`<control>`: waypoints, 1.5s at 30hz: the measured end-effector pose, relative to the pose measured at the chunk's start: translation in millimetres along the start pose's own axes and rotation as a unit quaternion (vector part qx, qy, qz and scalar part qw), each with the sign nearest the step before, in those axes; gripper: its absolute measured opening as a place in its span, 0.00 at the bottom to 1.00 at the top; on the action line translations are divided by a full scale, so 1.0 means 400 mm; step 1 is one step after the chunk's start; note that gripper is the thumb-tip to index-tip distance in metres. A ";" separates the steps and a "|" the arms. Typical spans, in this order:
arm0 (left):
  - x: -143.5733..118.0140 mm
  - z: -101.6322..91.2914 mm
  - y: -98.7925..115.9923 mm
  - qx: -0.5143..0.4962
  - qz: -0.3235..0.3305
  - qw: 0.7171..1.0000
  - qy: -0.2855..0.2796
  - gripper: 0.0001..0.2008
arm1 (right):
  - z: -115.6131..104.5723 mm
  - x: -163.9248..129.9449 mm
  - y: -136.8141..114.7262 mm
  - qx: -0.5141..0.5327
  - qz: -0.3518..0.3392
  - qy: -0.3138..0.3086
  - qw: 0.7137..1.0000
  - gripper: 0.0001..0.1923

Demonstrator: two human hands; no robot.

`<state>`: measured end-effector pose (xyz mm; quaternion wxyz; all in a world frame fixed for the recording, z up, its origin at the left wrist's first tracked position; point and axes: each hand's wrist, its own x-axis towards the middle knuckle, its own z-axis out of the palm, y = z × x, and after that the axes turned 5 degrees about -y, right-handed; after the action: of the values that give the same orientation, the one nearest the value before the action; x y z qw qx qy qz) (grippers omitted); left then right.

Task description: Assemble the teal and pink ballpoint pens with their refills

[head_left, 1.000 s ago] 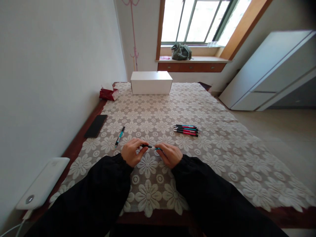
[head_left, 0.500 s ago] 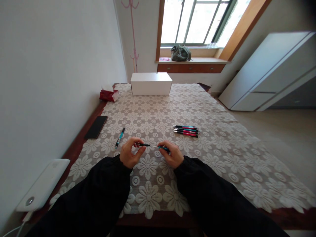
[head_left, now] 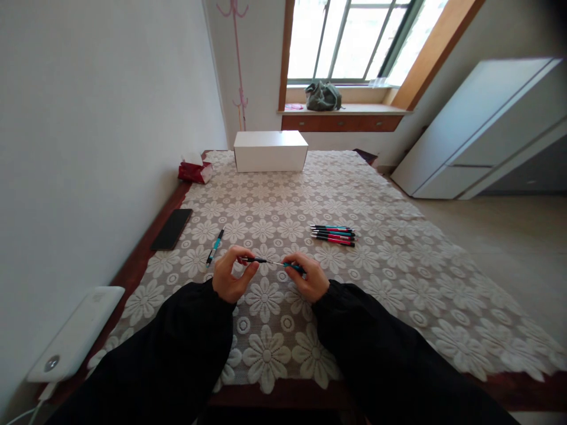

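My left hand (head_left: 229, 277) pinches the black front end of a teal pen (head_left: 271, 262), and my right hand (head_left: 310, 276) grips its teal barrel. The two ends are drawn apart, with a thin light refill showing between them. The pen is held level just above the lace tablecloth (head_left: 376, 277). A single teal pen (head_left: 215, 245) lies on the cloth to the left of my left hand. Several pink and teal pens (head_left: 333, 234) lie in a neat row beyond my right hand.
A black phone (head_left: 172, 228) rests near the table's left edge. A white box (head_left: 270, 151) and a red tissue pack (head_left: 194, 170) stand at the far end. A white device (head_left: 75, 333) with a cable sits at the near left corner. The wall runs along the left.
My hands have moved apart, pulling the pen's two ends away from each other so the refill shows. Both hands have risen slightly off the cloth.
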<state>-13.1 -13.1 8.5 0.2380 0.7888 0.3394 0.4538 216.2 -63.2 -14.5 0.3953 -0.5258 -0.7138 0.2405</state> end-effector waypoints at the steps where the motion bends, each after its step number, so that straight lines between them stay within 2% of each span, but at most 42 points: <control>1: -0.001 0.000 0.000 -0.001 0.000 1.000 0.000 0.05 | 0.000 0.000 0.000 0.000 -0.001 0.000 1.000 0.05; 11: 0.000 -0.002 -0.006 0.011 -0.001 1.000 0.026 0.05 | 0.003 -0.001 0.003 0.037 0.014 0.012 0.999 0.06; 15: 0.002 0.005 -0.011 -0.044 -0.034 0.998 0.011 0.04 | 0.013 -0.002 0.017 0.156 0.084 -0.024 0.984 0.12; 20: 0.000 0.017 -0.010 -0.145 -0.109 0.979 -0.091 0.09 | 0.022 0.001 0.020 0.324 0.143 -0.083 0.932 0.21; 22: 0.001 0.019 -0.010 -0.214 -0.151 0.953 -0.154 0.14 | 0.023 0.002 0.016 0.351 0.145 -0.091 0.921 0.22; 25: 0.007 0.019 -0.009 -0.302 -0.212 0.898 -0.240 0.21 | 0.022 0.002 0.011 0.360 0.143 -0.097 0.917 0.24; 28: 0.013 0.018 -0.005 -0.338 -0.240 0.868 -0.272 0.25 | 0.024 0.001 0.012 0.343 0.140 -0.110 0.923 0.25; 33: 0.007 0.027 0.001 -0.356 -0.243 0.861 -0.270 0.26 | 0.032 -0.004 0.017 0.280 0.109 -0.106 0.948 0.22; 39: -0.001 0.039 -0.002 -0.331 -0.254 0.877 -0.237 0.21 | 0.038 -0.010 0.019 0.188 0.070 -0.105 0.974 0.17; 42: 0.006 0.035 0.003 -0.318 -0.256 0.891 -0.198 0.18 | 0.034 -0.009 0.019 0.159 0.057 -0.102 0.980 0.14; 45: 0.017 0.026 0.003 -0.297 -0.272 0.906 -0.127 0.17 | 0.019 -0.002 0.022 0.095 0.037 -0.073 0.992 0.09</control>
<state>-1.0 -9.4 8.0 0.6171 0.6093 0.3572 0.3470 214.9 -60.6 -25.9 0.3810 -0.4935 -0.6945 0.3593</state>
